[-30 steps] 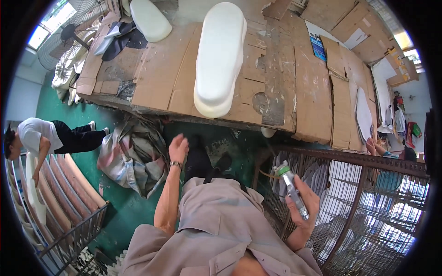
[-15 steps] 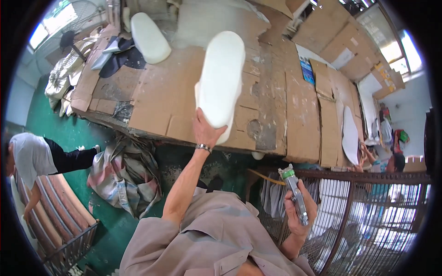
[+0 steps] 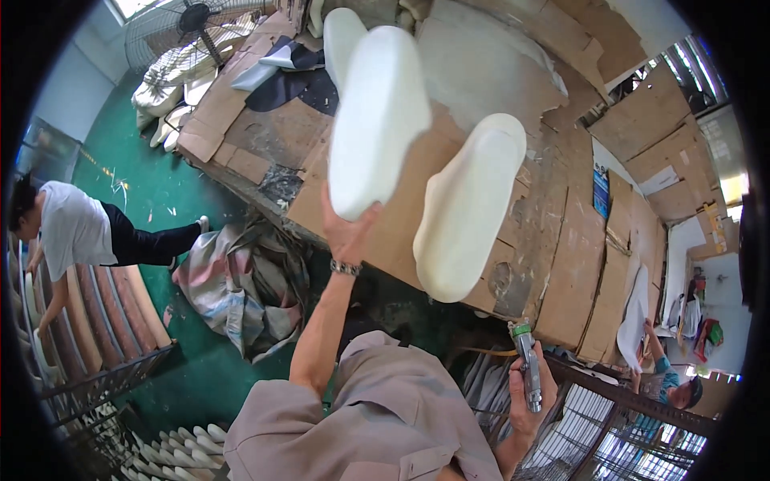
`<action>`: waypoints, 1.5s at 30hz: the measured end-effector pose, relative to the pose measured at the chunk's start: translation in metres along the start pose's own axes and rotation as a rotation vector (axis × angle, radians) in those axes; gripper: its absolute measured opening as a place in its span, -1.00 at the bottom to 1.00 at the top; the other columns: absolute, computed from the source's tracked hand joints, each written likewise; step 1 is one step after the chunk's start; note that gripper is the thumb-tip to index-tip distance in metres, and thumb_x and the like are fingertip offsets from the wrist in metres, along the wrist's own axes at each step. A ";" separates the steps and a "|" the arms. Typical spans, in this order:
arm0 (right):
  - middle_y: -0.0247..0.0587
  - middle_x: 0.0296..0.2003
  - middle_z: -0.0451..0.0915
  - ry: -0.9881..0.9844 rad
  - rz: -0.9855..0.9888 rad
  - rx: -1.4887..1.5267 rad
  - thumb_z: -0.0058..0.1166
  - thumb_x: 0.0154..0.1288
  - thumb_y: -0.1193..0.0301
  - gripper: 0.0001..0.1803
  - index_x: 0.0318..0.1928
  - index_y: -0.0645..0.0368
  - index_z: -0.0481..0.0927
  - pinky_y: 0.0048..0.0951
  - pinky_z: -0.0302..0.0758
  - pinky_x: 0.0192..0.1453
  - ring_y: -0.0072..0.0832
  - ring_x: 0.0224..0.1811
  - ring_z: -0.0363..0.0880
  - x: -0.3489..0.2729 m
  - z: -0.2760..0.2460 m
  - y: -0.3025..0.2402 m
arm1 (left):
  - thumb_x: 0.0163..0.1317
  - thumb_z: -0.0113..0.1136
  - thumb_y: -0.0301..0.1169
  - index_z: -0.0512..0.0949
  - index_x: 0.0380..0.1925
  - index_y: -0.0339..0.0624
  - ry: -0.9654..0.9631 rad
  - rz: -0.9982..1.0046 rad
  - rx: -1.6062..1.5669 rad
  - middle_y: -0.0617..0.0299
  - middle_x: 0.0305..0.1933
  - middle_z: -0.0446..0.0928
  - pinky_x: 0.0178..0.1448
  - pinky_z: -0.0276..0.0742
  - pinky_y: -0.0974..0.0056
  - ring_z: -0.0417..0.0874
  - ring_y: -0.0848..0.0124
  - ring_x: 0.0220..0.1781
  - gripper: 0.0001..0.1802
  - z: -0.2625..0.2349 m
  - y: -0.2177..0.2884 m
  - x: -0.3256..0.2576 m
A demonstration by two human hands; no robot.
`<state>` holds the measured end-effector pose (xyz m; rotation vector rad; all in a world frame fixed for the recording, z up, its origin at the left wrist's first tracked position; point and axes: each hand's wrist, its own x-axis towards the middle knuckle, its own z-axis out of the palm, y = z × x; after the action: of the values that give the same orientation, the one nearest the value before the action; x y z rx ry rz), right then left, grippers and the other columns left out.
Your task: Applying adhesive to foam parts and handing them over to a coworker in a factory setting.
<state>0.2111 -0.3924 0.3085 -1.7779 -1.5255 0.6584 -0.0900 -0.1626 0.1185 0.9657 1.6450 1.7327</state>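
My left hand [image 3: 350, 228] grips the near end of a long white rounded pad [image 3: 377, 120], which looks like moulded foam, thumb on one side and fingers on the other. The pad is held up over the cardboard-covered table [image 3: 309, 204]. To its right a second pad [image 3: 473, 208], cream-white with a raised rim, lies on the table, its near end at the front edge. My right hand [image 3: 529, 385] is closed round a grey metal spray gun [image 3: 528, 365] with a green ring, held low before the table's front edge. Another white pad [image 3: 341, 36] is partly hidden behind the held one.
Dark and pale sheet scraps [image 3: 293, 80] lie at the table's far left. A crumpled woven sack [image 3: 245, 289] rests on the green floor. At left a person [image 3: 76, 224] bends over a rack [image 3: 120, 313]; another person [image 3: 678, 389] works at far right. A barred rack [image 3: 585, 417] stands near my right.
My left hand has lifted the white pad off the one beneath and carried it left, leaving the lower pad uncovered. The view has turned; my right hand keeps the spray gun.
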 end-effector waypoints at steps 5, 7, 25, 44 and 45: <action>-0.24 -0.31 0.61 0.000 0.015 0.003 0.20 0.33 0.50 -0.44 0.31 0.43 0.46 -0.58 0.48 -0.21 -0.56 -0.31 0.54 0.015 0.022 -0.016 | -0.24 0.67 -0.07 0.26 0.35 -0.47 0.283 0.235 0.559 -0.30 0.30 0.41 0.39 0.38 -0.04 0.46 -0.15 0.31 0.19 -0.014 -0.091 0.136; -0.14 -0.29 0.63 0.026 0.046 -0.028 0.19 0.29 0.55 -0.45 0.29 0.42 0.48 -0.49 0.53 -0.18 -0.45 -0.30 0.60 0.019 0.028 -0.024 | -0.24 0.67 -0.01 0.28 0.32 -0.46 0.394 0.352 0.642 -0.31 0.29 0.41 0.39 0.37 -0.10 0.43 -0.18 0.33 0.19 -0.014 -0.134 0.194; 0.00 -0.24 0.64 0.225 0.032 -0.070 0.24 0.23 0.58 -0.42 0.29 0.39 0.48 -0.37 0.55 -0.12 -0.29 -0.29 0.63 0.003 0.023 -0.023 | 0.19 0.38 -0.21 0.56 0.14 -0.21 -0.497 0.040 0.706 -0.08 0.13 0.63 0.24 0.51 0.00 0.63 0.02 0.17 -0.46 -0.023 -0.200 0.004; 0.06 -0.23 0.67 0.224 -0.152 -0.018 0.26 0.17 0.53 -0.46 0.19 0.42 0.56 -0.41 0.56 -0.19 -0.29 -0.33 0.67 -0.096 -0.068 0.048 | 0.22 0.08 -0.17 0.64 -0.25 0.09 -1.524 0.022 1.475 0.21 -0.29 0.66 -0.20 0.59 0.11 0.68 0.10 -0.25 -0.78 -0.278 -0.293 -0.241; 0.09 -0.21 0.68 0.229 -0.103 0.024 0.28 0.14 0.53 -0.45 0.19 0.42 0.56 -0.40 0.57 -0.16 -0.26 -0.31 0.69 -0.101 -0.070 0.053 | 0.26 0.07 -0.20 0.64 -0.25 0.06 -1.373 -0.182 1.249 0.25 -0.35 0.63 -0.25 0.58 0.15 0.67 0.15 -0.28 -0.79 -0.269 -0.288 -0.241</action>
<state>0.2793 -0.5079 0.3061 -1.6814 -1.4353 0.4055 -0.1896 -0.4878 -0.1944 1.7783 1.4675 -0.4577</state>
